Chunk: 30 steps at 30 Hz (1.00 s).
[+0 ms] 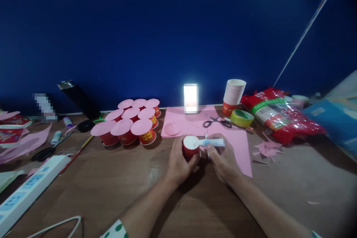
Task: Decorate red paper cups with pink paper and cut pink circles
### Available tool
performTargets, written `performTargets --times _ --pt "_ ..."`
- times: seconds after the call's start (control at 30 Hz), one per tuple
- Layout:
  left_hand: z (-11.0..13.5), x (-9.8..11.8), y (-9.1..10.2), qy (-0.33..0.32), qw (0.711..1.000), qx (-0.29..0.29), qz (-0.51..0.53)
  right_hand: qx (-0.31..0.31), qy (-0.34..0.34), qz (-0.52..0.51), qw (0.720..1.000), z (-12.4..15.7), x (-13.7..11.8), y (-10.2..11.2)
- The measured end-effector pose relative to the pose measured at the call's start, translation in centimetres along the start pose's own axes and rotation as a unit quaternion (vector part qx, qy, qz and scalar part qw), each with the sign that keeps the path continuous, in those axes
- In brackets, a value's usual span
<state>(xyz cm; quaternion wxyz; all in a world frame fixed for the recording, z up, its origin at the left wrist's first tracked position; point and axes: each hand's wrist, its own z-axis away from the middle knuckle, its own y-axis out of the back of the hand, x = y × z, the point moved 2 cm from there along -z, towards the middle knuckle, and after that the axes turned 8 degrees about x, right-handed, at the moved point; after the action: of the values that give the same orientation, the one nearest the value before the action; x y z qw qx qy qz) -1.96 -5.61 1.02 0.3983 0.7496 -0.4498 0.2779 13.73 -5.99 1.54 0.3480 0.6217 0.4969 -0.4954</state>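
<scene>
My left hand (179,161) is wrapped round a red paper cup (191,151) that stands bottom up, its white base facing me. In my right hand (222,159) is a glue stick (214,142), lying sideways with its tip at the cup's base rim. A small white piece, perhaps the cap, shows by the right fingers. Just beyond the hands lie sheets of pink paper (185,121) with a cut pink paper circle (172,129) on them. To the left stand several upturned red cups (147,137), each topped by a pink paper circle (141,127).
Scissors (216,121), yellow tape (242,118) and a stack of paper cups (234,92) sit behind my right hand. A red plastic pack (281,115) and paper scraps (269,149) lie right. A power strip (30,189), black bottle (80,98) and black scissors (46,152) lie left. A bright phone (191,98) stands ahead.
</scene>
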Motion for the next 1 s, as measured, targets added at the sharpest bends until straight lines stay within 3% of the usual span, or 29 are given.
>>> performTargets --times 1.0 --pt "-0.12 0.01 -0.01 0.01 1.0 0.002 0.0 -0.012 -0.003 0.013 1.0 -0.09 -0.5 0.14"
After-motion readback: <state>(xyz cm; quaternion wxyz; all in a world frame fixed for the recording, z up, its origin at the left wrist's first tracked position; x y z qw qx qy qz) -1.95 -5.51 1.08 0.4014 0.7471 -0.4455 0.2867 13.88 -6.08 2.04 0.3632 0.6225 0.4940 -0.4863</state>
